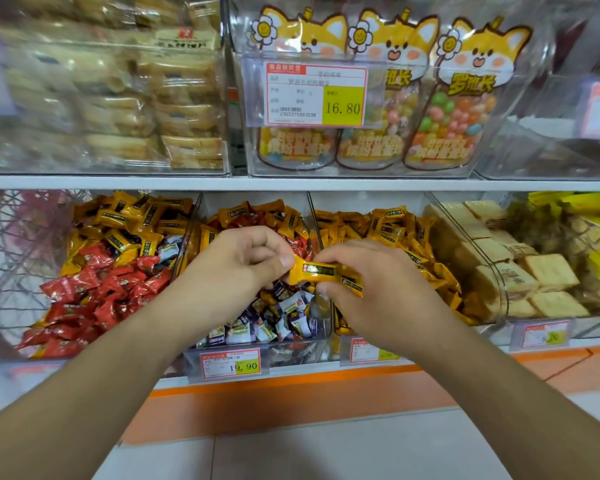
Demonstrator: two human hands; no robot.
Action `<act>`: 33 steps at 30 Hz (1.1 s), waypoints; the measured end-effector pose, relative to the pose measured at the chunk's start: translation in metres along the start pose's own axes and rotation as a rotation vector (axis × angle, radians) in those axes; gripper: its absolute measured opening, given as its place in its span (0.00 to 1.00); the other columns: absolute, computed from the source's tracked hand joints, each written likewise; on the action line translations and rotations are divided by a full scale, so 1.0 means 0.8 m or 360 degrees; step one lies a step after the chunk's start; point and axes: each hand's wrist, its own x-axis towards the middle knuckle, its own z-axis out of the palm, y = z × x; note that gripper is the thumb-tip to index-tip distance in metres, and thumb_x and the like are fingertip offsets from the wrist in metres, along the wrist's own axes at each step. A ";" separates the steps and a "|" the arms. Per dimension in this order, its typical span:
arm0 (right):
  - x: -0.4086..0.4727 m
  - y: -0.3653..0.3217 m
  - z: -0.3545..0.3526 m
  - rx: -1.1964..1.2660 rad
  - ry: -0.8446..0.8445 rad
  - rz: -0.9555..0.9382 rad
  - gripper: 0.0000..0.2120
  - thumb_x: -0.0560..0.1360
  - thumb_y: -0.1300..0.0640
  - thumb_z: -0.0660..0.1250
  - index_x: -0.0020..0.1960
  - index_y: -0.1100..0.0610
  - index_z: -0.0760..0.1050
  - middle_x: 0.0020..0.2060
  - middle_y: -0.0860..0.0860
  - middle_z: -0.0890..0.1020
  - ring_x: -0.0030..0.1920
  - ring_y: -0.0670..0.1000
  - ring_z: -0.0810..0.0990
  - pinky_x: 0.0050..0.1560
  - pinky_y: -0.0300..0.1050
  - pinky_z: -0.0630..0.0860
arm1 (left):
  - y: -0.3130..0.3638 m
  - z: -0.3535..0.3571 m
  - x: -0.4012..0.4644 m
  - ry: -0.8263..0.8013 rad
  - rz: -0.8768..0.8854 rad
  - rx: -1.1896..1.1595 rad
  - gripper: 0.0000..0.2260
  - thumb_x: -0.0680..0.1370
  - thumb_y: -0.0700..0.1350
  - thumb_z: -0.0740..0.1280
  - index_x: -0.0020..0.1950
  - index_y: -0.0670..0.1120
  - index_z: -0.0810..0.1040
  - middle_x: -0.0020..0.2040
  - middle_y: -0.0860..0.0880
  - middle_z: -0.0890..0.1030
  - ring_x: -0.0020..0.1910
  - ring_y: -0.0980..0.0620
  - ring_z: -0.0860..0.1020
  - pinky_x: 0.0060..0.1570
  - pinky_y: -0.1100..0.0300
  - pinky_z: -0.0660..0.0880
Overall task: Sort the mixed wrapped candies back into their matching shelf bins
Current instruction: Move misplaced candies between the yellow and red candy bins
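Observation:
Both hands hover over the middle clear bin (321,337) on the lower shelf. My left hand (243,259) pinches one end of a yellow wrapped candy (317,271) between thumb and fingers. My right hand (368,289) holds yellow wrapped candies (352,284) from the other side. Below them the middle bin holds purple-and-white candies (278,317) mixed with yellow and red ones at the back. The left bin (115,271) has red candies in front and yellow ones behind. The right bin (430,258) is filled with yellow candies.
A bin of pale square biscuits (520,268) stands further right. The upper shelf carries packaged pastries (125,98) and fox-printed candy bags (388,98) behind a price tag (315,97). Price labels (231,365) line the lower shelf edge. An orange band (291,386) runs below.

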 end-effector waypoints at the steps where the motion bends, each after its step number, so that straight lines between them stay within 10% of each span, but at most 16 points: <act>1: 0.001 0.004 -0.002 -0.0045 0.0066 0.0067 0.12 0.79 0.48 0.70 0.62 0.46 0.80 0.53 0.42 0.81 0.56 0.46 0.76 0.57 0.49 0.77 | -0.002 0.002 0.002 0.0006 -0.0001 0.0001 0.03 0.83 0.42 0.67 0.50 0.46 0.81 0.42 0.50 0.86 0.43 0.53 0.83 0.51 0.52 0.77; 6: 0.005 0.028 -0.004 -0.0311 0.0201 0.0451 0.29 0.77 0.53 0.72 0.76 0.56 0.70 0.65 0.55 0.78 0.68 0.58 0.72 0.68 0.55 0.74 | -0.038 0.001 0.011 0.0064 0.0041 0.0731 0.08 0.81 0.42 0.68 0.46 0.56 0.79 0.43 0.56 0.83 0.44 0.58 0.81 0.48 0.55 0.82; 15: 0.010 0.016 0.018 -0.0164 0.0153 0.0281 0.17 0.78 0.57 0.71 0.66 0.57 0.77 0.61 0.51 0.78 0.65 0.53 0.75 0.62 0.45 0.75 | -0.074 -0.007 0.027 -0.0052 0.0186 0.1569 0.10 0.79 0.52 0.72 0.61 0.58 0.83 0.56 0.57 0.82 0.56 0.55 0.79 0.51 0.57 0.79; 33: 0.005 0.014 0.020 -0.0138 0.0140 0.0254 0.15 0.78 0.58 0.70 0.64 0.56 0.78 0.62 0.50 0.78 0.65 0.53 0.76 0.64 0.48 0.77 | -0.073 0.012 0.030 0.0082 0.0132 0.1810 0.04 0.80 0.51 0.70 0.50 0.53 0.82 0.51 0.50 0.78 0.57 0.47 0.75 0.58 0.54 0.71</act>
